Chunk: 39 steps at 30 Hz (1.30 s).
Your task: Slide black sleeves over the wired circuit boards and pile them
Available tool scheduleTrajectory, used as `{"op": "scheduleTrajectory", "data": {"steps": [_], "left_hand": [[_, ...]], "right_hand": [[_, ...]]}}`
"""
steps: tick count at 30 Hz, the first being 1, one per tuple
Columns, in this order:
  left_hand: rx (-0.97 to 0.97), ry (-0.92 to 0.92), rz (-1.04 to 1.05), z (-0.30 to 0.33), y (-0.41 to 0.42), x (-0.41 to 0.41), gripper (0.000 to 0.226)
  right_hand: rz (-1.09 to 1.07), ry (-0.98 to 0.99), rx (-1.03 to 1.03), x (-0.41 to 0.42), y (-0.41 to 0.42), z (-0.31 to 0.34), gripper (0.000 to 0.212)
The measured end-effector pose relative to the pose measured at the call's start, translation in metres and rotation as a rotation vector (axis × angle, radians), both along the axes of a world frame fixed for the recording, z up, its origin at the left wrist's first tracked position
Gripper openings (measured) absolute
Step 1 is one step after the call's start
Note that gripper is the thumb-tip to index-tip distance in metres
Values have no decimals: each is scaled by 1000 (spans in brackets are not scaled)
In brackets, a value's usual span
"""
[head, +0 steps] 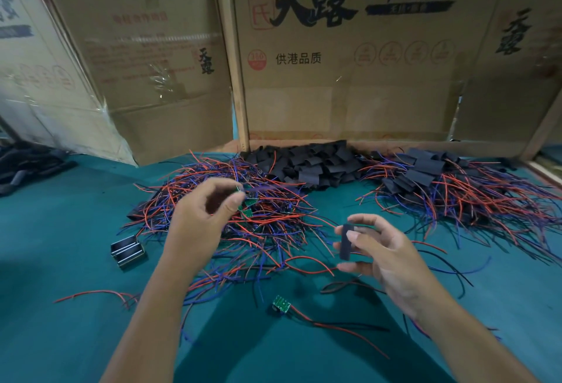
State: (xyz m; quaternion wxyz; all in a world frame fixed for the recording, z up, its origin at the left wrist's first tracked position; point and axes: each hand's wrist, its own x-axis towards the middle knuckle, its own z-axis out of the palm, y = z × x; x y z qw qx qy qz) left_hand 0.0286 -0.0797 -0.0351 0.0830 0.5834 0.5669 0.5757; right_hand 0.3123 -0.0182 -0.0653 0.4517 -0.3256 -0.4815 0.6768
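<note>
My left hand (pixel 200 215) hovers over the middle heap of wired boards (pixel 258 224), pinching a small green circuit board (pixel 240 190) by its blurred wires between thumb and fingertips. My right hand (pixel 374 248) holds one flat black sleeve (pixel 346 241) upright between thumb and fingers, apart from the left hand. A heap of loose black sleeves (pixel 316 163) lies at the back centre. On the right sits a pile of sleeved boards (pixel 456 188) with red and blue wires. One bare green board (pixel 281 303) lies alone near the front.
The green table (pixel 60 291) is walled at the back by printed cardboard boxes (pixel 349 63). Two small black metal-edged parts (pixel 127 250) lie left of the wire heap. Dark bundles (pixel 27 166) rest at the far left. Stray wires trail across the front.
</note>
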Motion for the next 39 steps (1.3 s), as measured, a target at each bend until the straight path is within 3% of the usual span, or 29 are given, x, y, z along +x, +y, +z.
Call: {"op": "scheduleTrajectory", "data": {"steps": [4, 8, 14, 18, 29, 33, 39], "left_hand": [[197, -442, -146, 9, -2, 20, 7], [212, -783, -250, 10, -1, 37, 8], [200, -1020, -328, 13, -1, 46, 17], [203, -1076, -355, 13, 0, 45, 18], [193, -1089, -352, 13, 2, 50, 30], [182, -1080, -347, 12, 2, 52, 14], [156, -1073, -332, 9, 4, 53, 13]], "right_hand": [[12, -38, 84, -4, -2, -2, 22], [-20, -284, 314, -5, -3, -6, 26], [2, -609, 622, -4, -9, -8, 32], [-22, -687, 804, -9, -17, -6, 30], [-46, -693, 944, -15, -28, -5, 34], [-38, -696, 955, -17, -32, -4, 35], [-19, -603, 892, -20, -34, -2, 31]]}}
